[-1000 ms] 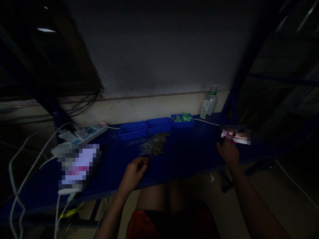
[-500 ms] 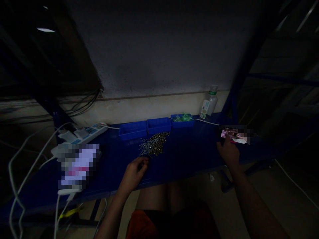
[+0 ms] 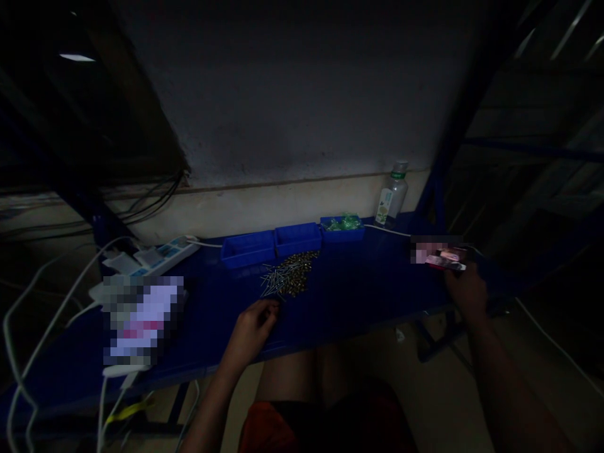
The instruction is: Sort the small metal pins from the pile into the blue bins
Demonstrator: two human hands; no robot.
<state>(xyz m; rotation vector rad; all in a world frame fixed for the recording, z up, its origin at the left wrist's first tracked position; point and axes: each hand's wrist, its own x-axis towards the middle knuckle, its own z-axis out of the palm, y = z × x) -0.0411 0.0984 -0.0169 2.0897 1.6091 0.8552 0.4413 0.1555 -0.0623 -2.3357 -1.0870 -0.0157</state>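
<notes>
Left hand (image 3: 255,324) rests at the front edge of the smooth blue table (image 3: 358,302), fingers loosely curled just beside a loose heap of slender, silvery metal pins (image 3: 274,280) and stubby, rounded brass-coloured pieces (image 3: 299,277); whether it grips anything cannot be determined. Right hand (image 3: 467,290) is at the near edge of a flat, lit-screen phone (image 3: 446,255) at the table's right end, its fingertips too dark to establish a grip. Behind the heap stand three rectangular blue plastic trays (image 3: 250,257), the rightmost containing crinkled, translucent green film (image 3: 348,222), with a clear, label-wrapped bottle (image 3: 397,192) upright farther right.
</notes>
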